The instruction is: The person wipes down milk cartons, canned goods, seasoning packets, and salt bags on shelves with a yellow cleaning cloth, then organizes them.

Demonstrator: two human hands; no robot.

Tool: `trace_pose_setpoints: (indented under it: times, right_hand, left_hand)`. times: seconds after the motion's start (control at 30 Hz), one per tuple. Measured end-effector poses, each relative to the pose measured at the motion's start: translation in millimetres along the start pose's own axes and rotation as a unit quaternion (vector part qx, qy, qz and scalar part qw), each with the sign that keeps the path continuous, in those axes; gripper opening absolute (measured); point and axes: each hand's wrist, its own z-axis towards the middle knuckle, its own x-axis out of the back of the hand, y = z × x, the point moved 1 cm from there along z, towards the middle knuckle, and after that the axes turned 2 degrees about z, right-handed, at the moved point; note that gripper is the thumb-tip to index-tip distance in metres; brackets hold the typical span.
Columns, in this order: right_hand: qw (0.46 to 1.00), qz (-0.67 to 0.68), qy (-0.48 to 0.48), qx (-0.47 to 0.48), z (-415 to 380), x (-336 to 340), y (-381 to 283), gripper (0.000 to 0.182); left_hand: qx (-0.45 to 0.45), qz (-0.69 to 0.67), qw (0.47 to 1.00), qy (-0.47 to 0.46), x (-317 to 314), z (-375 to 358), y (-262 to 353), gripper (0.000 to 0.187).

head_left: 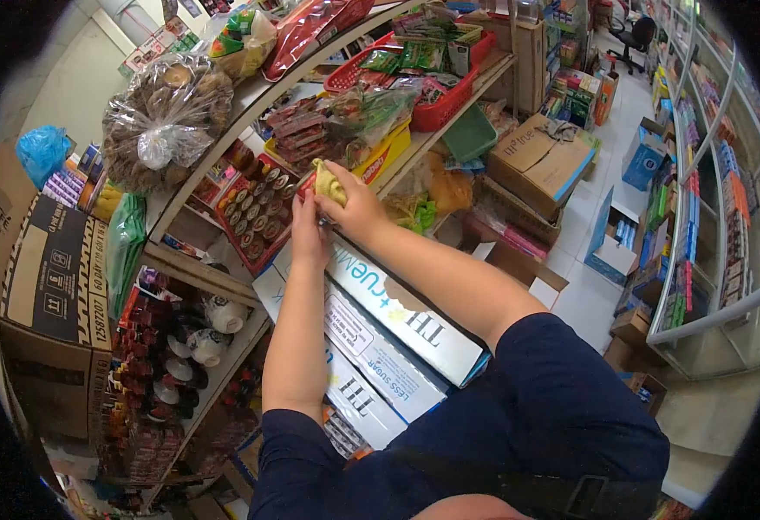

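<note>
My right hand is closed around a yellow cloth, near the middle of the view. Close beside it, my left hand has its fingers curled on a small item with some red on it, mostly hidden by the fingers. Both hands are nearly touching, above the shelf edge. Under my forearms lie white and blue TH true milk cartons. Just left of my hands is a red basket of round-topped jars or cans. A yellow basket of packets sits behind them.
A red basket holds green packets on the shelf. A clear bag of brown items rests at upper left, above a large cardboard box. Cardboard boxes stand right of the shelf. A glass cabinet lines the tiled aisle.
</note>
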Motion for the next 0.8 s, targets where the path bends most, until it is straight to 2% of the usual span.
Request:
trace_pose_setpoints:
  times: [0.07, 0.2, 0.3, 0.43, 0.47, 0.53, 0.57, 0.67, 0.7, 0.8]
  right_hand:
    - [1.0, 0.022, -0.007, -0.006, 3, 2, 2, 0.051]
    - [0.999, 0.027, 0.004, -0.036, 6, 4, 10, 0.042]
    - [0.996, 0.027, 0.022, -0.08, 11, 8, 15, 0.037]
    - [0.991, 0.014, 0.075, -0.107, 15, 8, 23, 0.034]
    - [0.991, 0.003, 0.079, -0.106, 14, 8, 19, 0.034]
    - [0.995, 0.022, 0.099, 0.008, 9, 5, 12, 0.036]
    - [0.991, 0.031, 0.108, 0.066, 8, 3, 9, 0.038]
    - [0.996, 0.028, -0.041, 0.077, 8, 0, 10, 0.04]
    - [0.994, 0.078, -0.047, 0.067, 11, 0, 9, 0.041]
    - [0.964, 0.224, -0.107, -0.094, 17, -3, 26, 0.04]
  left_hand:
    - [0.034, -0.079, 0.995, -0.047, 6, 5, -11, 0.045]
    - [-0.001, -0.053, 0.998, -0.033, -7, -3, -10, 0.045]
    - [0.027, -0.028, 0.999, -0.006, -14, -6, -10, 0.043]
    - [-0.046, 0.114, 0.992, 0.004, -12, 0, -15, 0.046]
    - [-0.024, 0.102, 0.994, -0.001, -11, 1, -15, 0.044]
    - [0.018, 0.077, 0.997, -0.009, -12, -3, -8, 0.042]
    - [0.078, 0.055, 0.995, -0.008, -13, -6, -5, 0.043]
    - [0.215, 0.053, 0.975, 0.008, 2, -5, -8, 0.05]
    - [0.244, 0.067, 0.967, -0.014, 7, -5, -5, 0.05]
    - [0.218, 0.082, 0.971, -0.061, 3, -6, -2, 0.049]
